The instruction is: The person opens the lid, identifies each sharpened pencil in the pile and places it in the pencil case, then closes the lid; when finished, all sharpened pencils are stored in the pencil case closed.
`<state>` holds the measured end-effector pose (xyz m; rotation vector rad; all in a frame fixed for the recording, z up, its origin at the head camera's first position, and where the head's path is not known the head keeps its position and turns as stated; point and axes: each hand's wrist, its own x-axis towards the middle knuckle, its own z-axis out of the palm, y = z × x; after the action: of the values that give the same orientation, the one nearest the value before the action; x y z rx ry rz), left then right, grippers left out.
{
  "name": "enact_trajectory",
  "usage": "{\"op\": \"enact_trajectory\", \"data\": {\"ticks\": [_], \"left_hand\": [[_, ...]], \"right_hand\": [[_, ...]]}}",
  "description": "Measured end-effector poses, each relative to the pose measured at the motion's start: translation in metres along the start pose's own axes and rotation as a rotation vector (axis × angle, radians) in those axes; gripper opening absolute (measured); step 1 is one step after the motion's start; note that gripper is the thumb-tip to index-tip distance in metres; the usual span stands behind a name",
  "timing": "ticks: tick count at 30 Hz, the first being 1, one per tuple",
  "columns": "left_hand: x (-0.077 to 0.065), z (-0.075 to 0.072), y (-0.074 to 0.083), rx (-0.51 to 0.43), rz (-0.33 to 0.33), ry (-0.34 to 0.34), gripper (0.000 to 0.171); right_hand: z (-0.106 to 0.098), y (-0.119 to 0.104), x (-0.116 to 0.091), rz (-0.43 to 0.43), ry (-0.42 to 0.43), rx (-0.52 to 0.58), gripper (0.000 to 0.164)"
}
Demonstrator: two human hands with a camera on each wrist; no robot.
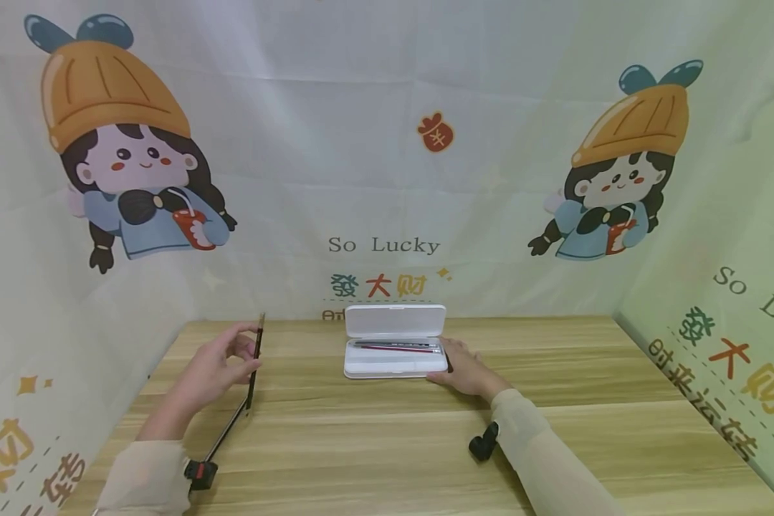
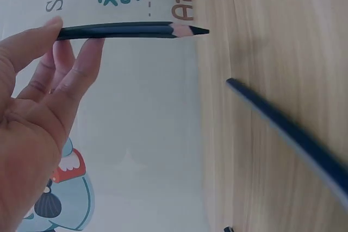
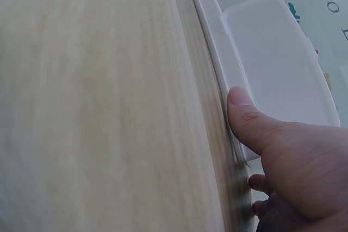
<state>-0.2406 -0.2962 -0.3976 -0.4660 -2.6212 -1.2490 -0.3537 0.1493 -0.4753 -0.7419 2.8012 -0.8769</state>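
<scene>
My left hand [image 1: 214, 364] pinches a dark pencil [image 2: 125, 30] between thumb and fingers, above the table. Its sharpened tip points down in the head view. A second dark, pencil-like stick [image 2: 291, 131] lies below it; its far end runs behind the black wrist mount in the head view. At the back middle, a white pencil case [image 1: 393, 370] stands with its lid [image 1: 395, 322] raised. Inside lie a red pencil [image 1: 396, 349] and a dark one [image 1: 377, 343]. My right hand [image 1: 466, 369] grips the case's right end, thumb against the front wall and other fingers partly hidden.
The wood-grain table [image 1: 361, 444] ends at a printed cloth backdrop [image 1: 309, 179] just behind the case. Black camera mounts sit at the left wrist [image 1: 201, 474] and right wrist [image 1: 484, 443]. A small black tip [image 2: 228, 229] shows at the left wrist view's lower edge.
</scene>
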Motion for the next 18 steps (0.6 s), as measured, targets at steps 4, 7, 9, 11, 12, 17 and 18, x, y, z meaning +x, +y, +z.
{"op": "enact_trajectory", "data": {"ticks": [4,7,9,11,12,17,18], "left_hand": [[0.005,0.007,0.001,-0.001,0.017,0.041,0.054],[0.008,0.012,0.002,0.010,0.036,0.069,0.054],[0.011,0.014,0.003,0.030,0.056,0.097,0.053],[0.013,0.017,0.004,0.053,0.082,0.128,0.052],[0.015,0.018,0.004,0.070,0.093,0.146,0.052],[0.022,0.026,0.005,0.100,0.129,0.217,0.053],[0.023,0.028,0.005,0.086,0.140,0.234,0.053]], "right_hand": [[0.000,0.000,0.000,-0.001,0.004,0.005,0.083],[0.000,0.000,-0.001,-0.002,0.005,0.005,0.084],[0.000,0.000,-0.001,-0.005,0.007,0.005,0.084],[0.001,0.000,-0.001,-0.007,0.008,0.001,0.083],[0.001,0.000,-0.001,-0.008,0.008,0.000,0.083],[0.001,0.001,0.000,-0.008,0.013,-0.006,0.083],[0.001,0.000,0.000,-0.010,0.014,-0.005,0.083]]}}
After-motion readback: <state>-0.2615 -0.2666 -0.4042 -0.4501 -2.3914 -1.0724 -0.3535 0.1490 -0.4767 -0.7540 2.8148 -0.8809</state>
